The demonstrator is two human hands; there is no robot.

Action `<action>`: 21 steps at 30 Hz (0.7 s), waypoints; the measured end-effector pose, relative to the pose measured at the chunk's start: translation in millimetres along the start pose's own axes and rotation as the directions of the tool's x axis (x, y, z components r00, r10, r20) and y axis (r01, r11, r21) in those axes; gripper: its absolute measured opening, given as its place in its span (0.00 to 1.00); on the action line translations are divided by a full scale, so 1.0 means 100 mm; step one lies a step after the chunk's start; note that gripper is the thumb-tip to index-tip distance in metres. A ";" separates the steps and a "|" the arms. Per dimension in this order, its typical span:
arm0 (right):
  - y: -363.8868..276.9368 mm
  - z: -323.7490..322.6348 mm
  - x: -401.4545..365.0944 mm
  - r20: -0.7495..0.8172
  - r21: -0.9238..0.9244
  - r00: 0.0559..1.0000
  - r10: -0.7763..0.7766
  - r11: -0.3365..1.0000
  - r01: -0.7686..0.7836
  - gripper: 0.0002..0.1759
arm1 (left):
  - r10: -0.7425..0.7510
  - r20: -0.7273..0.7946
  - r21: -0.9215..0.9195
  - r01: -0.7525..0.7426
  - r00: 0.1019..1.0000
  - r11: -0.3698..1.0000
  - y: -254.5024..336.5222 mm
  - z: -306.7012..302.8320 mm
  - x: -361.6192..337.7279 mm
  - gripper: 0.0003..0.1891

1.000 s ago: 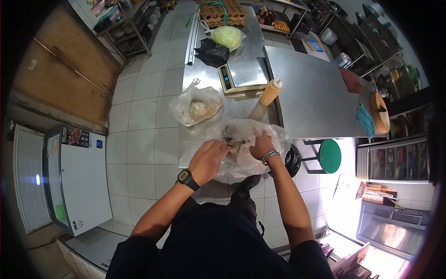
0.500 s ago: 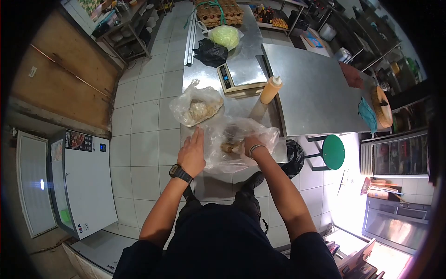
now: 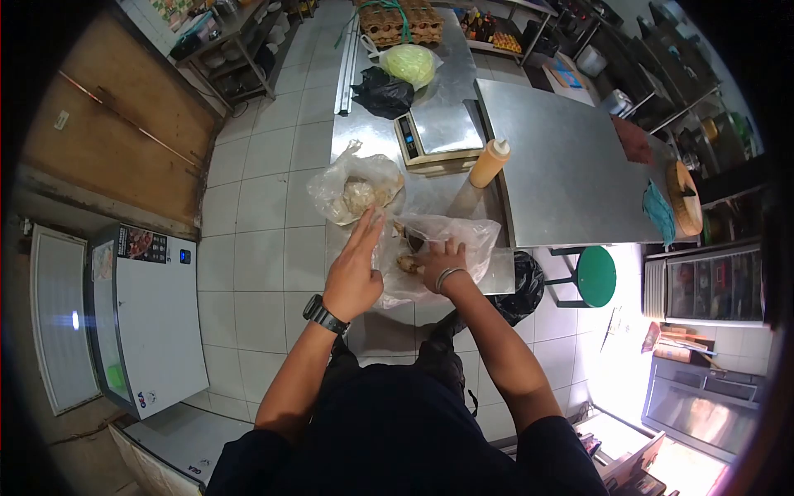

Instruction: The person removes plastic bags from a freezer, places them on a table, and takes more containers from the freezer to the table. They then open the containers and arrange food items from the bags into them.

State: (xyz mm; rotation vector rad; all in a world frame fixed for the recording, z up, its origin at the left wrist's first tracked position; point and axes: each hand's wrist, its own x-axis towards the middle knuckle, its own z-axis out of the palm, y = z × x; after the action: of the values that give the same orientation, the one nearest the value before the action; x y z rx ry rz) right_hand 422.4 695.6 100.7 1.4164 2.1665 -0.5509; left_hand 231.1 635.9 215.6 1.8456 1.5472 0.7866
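My left hand [image 3: 356, 269], with a black watch on its wrist, is held fingers stretched out over the left side of a large clear plastic bag [image 3: 471, 236]. Brownish food pieces [image 3: 407, 263] lie inside that bag. On the bag's right part rests my right hand [image 3: 444, 263], fingers spread, a bracelet on the wrist, beside the pieces. Just beyond my left fingertips sits a second clear bag [image 3: 360, 194] holding pale lumps. A squeeze bottle [image 3: 490, 163] of orange sauce stands upright past the large bag, near a digital scale [image 3: 447, 132].
Along the steel table [image 3: 455, 54] lie a black plastic bag [image 3: 383, 93], a bagged green cabbage [image 3: 408, 66] and stacked egg trays [image 3: 397, 23]. A second steel table [image 3: 562, 165] adjoins on the right, with a green stool [image 3: 596, 276] below it.
My left hand has moved forward and right, towards the pale-lump bag. My right hand has gone from closed to spread fingers on the large bag. The view has shifted slightly.
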 end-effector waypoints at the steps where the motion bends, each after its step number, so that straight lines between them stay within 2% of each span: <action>1: 0.02 -0.11 -0.04 0.063 0.008 0.998 0.029 1.000 -0.029 0.28 | -0.090 0.049 -0.053 0.093 0.995 0.994 0.03 -0.03 -0.01 0.43; 5: 0.12 -0.37 -0.24 0.094 0.062 0.995 0.042 0.997 -0.048 0.35 | -0.111 0.005 -0.210 0.109 0.994 0.972 -0.03 -0.08 -0.12 0.41; 7: 0.12 -0.35 -0.41 -0.024 0.105 0.999 0.047 0.994 -0.044 0.37 | 0.026 -0.066 -0.182 -0.038 0.997 0.983 -0.14 -0.07 -0.18 0.39; 9: 0.04 -0.32 -0.69 -0.229 0.056 0.963 -0.141 0.986 0.158 0.39 | 0.051 -0.058 -0.208 -0.062 0.997 0.976 -0.28 -0.03 -0.28 0.37; 11: -0.22 -0.64 -1.09 -0.192 0.327 0.960 -0.202 0.910 0.257 0.46 | 0.074 -0.051 -0.236 -0.084 0.996 0.968 -0.44 -0.01 -0.40 0.35; 12: -0.42 -0.81 -1.23 -0.182 0.311 0.959 -0.217 0.913 0.266 0.46 | 0.097 -0.001 -0.329 -0.092 0.995 0.940 -0.51 0.00 -0.48 0.34; 13: -0.67 -0.96 -1.34 -0.280 0.147 0.927 -0.248 0.944 0.296 0.51 | 0.130 0.044 -0.420 -0.099 0.991 0.902 -0.59 0.01 -0.56 0.33; 14: -0.85 -1.03 -1.34 -0.375 -0.023 0.880 -0.292 0.952 0.306 0.56 | 0.092 0.035 -0.508 -0.062 0.995 0.859 -0.69 0.02 -0.67 0.28; 15: -0.94 -0.97 -1.18 -0.374 -0.038 0.877 -0.301 0.950 0.310 0.56 | 0.090 0.019 -0.512 -0.068 0.996 0.856 -0.82 -0.04 -0.74 0.28; 17: -0.99 -0.55 -0.61 -0.230 -0.213 0.962 -0.145 0.972 0.096 0.64 | 0.052 0.063 -0.442 -0.018 0.997 0.897 -1.10 -0.17 -0.94 0.23; 18: -0.85 -0.25 -0.22 -0.194 -0.242 0.980 -0.045 0.970 -0.003 0.65 | 0.004 0.021 -0.451 0.006 1.000 0.892 -1.28 -0.23 -1.08 0.20; 19: -0.57 0.16 0.22 -0.149 -0.212 0.985 0.086 0.970 -0.117 0.67 | 0.007 0.012 -0.456 -0.001 1.000 0.890 -1.49 -0.31 -1.24 0.20; 20: -0.34 0.42 0.55 -0.105 -0.187 0.971 0.215 0.955 -0.232 0.69 | -0.056 0.010 -0.453 0.054 0.998 0.890 -1.72 -0.41 -1.41 0.20; 21: -0.26 0.50 0.65 -0.075 -0.186 0.969 0.235 0.951 -0.246 0.69 | -0.116 0.006 -0.447 0.106 0.993 0.888 -1.94 -0.57 -1.58 0.21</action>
State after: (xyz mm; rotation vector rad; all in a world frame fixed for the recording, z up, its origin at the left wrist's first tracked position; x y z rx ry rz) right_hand 385.5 704.1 23.6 1.5701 1.9851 -0.2091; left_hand 42.0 511.1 94.8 1.4031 1.3315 1.0127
